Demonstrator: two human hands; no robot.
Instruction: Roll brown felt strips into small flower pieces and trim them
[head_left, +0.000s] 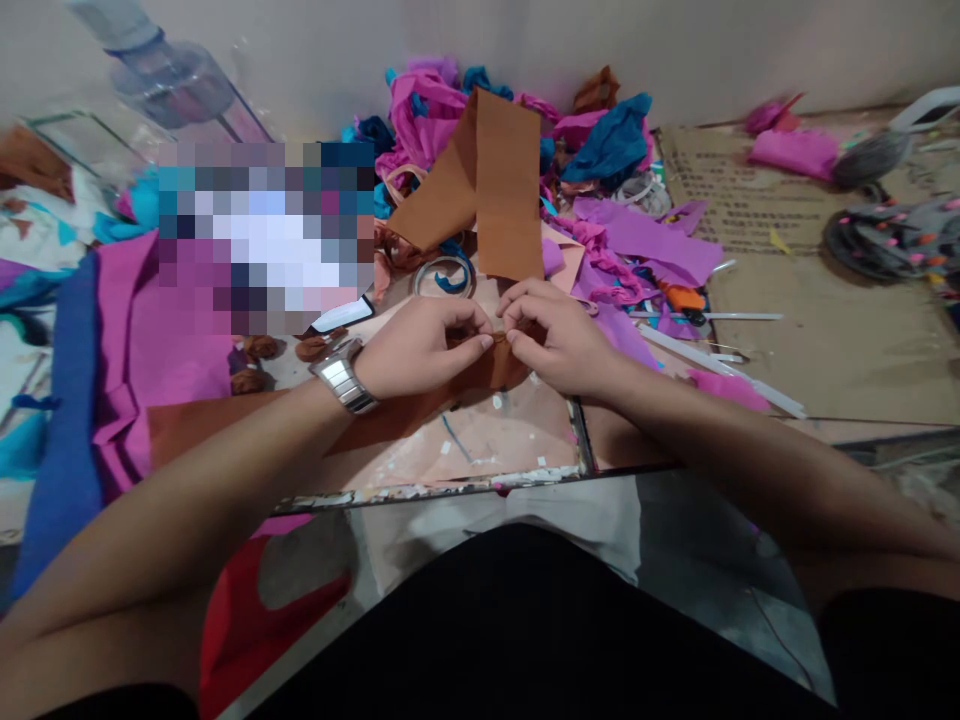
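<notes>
Brown paper strip (493,372) at frame centre, seems to run lower left over the counter (409,458). Left hand (431,345) and right hand (559,335) both pinched on its upper edge, fingertips close. Likely light, soft, tears easily; grip edges, fingertips only.

Three brown crumpled balls (261,347), one wristwatch (346,380), one bottle (176,85).

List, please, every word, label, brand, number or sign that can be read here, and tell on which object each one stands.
No text can be read with certainty.
Cardboard sheet on the right: rows of dark printed characters, too small and blurred to read.
Pixelated patch on the left: masked, nothing legible.
Wristwatch: no readable mark.
</notes>
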